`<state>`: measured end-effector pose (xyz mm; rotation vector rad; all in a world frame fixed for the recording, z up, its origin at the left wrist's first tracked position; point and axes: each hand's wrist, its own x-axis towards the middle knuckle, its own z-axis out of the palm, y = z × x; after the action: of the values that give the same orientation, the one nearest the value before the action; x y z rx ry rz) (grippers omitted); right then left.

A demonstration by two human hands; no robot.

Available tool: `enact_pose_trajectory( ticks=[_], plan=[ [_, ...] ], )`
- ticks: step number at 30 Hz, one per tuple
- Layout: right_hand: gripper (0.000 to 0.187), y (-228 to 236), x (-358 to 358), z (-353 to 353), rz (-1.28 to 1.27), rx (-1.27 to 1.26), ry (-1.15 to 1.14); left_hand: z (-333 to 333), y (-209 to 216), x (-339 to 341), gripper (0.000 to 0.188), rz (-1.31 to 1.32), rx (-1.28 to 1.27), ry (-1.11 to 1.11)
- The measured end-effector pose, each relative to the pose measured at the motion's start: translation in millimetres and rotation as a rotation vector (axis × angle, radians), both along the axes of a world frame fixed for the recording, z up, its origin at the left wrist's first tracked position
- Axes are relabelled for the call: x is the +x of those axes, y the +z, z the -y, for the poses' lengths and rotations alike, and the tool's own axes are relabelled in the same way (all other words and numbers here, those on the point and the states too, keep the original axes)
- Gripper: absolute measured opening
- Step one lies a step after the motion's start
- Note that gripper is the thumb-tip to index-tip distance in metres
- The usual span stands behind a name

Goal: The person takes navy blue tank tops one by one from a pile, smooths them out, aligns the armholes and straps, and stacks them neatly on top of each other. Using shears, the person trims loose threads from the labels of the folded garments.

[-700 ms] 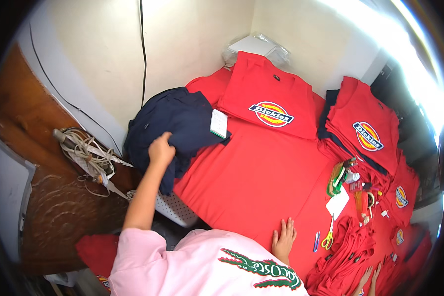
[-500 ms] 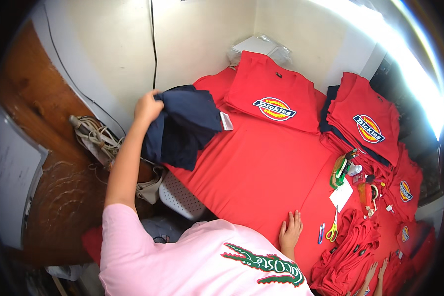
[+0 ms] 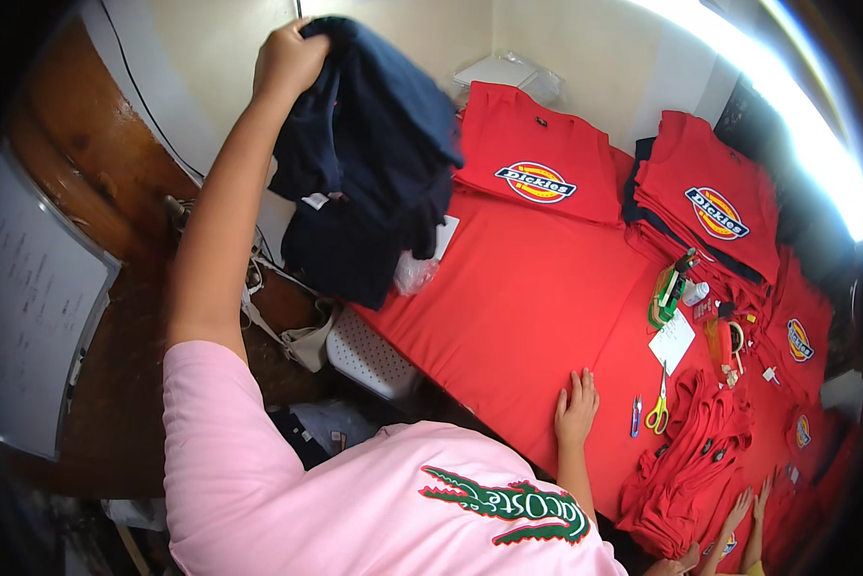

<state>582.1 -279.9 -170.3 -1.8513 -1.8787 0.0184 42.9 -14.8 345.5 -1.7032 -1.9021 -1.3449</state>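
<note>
My left hand (image 3: 290, 62) is raised at the upper left, its fingers closed on the edge of a navy garment (image 3: 383, 115). The cloth hangs down from my grip in loose folds, and a small white tag shows on it. Below it, more dark fabric (image 3: 340, 254) reaches the table's left edge; whether this is a separate piece I cannot tell. A crumpled clear plastic bag (image 3: 415, 275) and a white slip (image 3: 446, 236) sit beside it. My right hand (image 3: 575, 408) rests flat and empty on the red cloth (image 3: 499, 307) spread over the table.
Folded red T-shirts (image 3: 537, 144) lie at the back, with another stack (image 3: 715, 192) at the right. Yellow scissors (image 3: 657, 416), blue thread snips (image 3: 636, 417) and a green tape dispenser (image 3: 666, 296) lie near bunched red shirts (image 3: 686, 470). Another person's hands (image 3: 734, 518) show lower right.
My left hand has risen, lifting the navy garment higher so that it hangs longer. The plastic bag beneath has come into view. My right hand stays flat on the cloth.
</note>
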Motion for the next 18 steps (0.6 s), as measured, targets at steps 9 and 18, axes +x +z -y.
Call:
enact_pose_trajectory(
  ticks=[9,18],
  plan=[
    [0.056,-11.8,22.2,4.5,-0.26,0.084,-0.076,203.6,-93.4,174.3,0.074,-0.302,0.153,-0.698],
    [0.047,-9.6,22.0,7.3,-0.811,0.179,-0.122,285.4,-412.3,149.5,0.078,-0.514,-1.054,-0.857]
  ],
)
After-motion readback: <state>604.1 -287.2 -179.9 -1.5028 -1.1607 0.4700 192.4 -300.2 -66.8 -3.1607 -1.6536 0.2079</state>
